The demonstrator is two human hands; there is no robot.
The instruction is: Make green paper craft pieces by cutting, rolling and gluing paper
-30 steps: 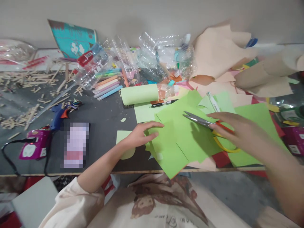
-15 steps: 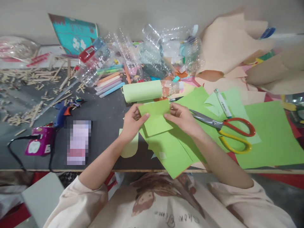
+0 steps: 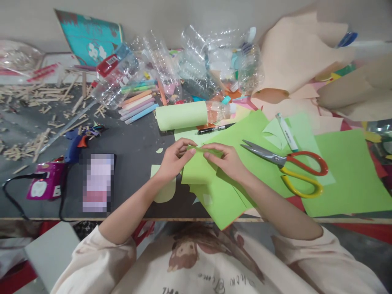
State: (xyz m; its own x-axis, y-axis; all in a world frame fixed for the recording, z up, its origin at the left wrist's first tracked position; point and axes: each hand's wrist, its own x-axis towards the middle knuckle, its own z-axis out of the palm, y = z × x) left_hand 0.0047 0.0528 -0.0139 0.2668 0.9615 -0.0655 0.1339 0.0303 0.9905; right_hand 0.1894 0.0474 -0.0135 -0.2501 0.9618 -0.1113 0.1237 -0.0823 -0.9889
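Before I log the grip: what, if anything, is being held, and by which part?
The left hand and right hand pinch a small green sheet by its far edge.

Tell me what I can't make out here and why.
Far edge of the small bright-green paper sheet: head view, partly covered by the left hand and right hand.
Screen of the dark-rimmed rectangular phone: head view, masked by pixel blocks.
Print on the slim white marker: head view, too small.
Right end of the lower curled beige paper: head view, cut off by the picture's right edge.
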